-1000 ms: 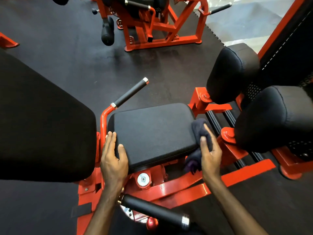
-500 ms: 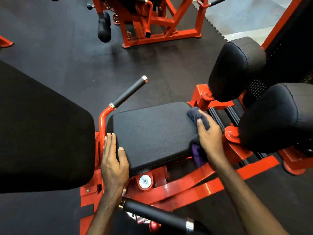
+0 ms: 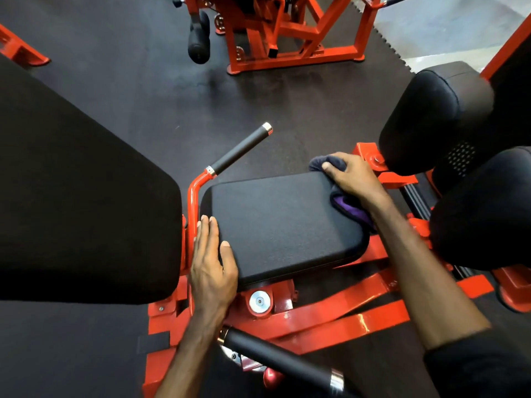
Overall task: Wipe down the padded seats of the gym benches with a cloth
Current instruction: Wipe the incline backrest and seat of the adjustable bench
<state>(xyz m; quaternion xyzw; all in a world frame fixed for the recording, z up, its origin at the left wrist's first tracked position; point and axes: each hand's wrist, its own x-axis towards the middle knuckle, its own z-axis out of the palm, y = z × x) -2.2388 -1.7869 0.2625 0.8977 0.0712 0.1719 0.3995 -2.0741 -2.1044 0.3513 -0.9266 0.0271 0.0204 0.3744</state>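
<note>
A black padded seat (image 3: 275, 225) on a red machine frame fills the middle of the head view. My right hand (image 3: 355, 178) presses a dark purple cloth (image 3: 349, 208) against the seat's far right corner, fingers curled over the cloth's bunched end. My left hand (image 3: 211, 259) rests flat on the seat's near left corner, fingers straight, thumb on the pad. Part of the cloth is hidden under my right hand and wrist.
A large black back pad (image 3: 80, 196) stands on the left. Two black roller pads (image 3: 436, 116) (image 3: 485, 208) sit at the right. Black-gripped handles (image 3: 240, 149) (image 3: 275, 359) stick out beyond and below the seat. Another red machine (image 3: 287, 33) stands farther off on the dark rubber floor.
My right hand has slid the cloth along the seat's right edge, from the near corner to the far corner. My left hand has stayed on the near left corner.
</note>
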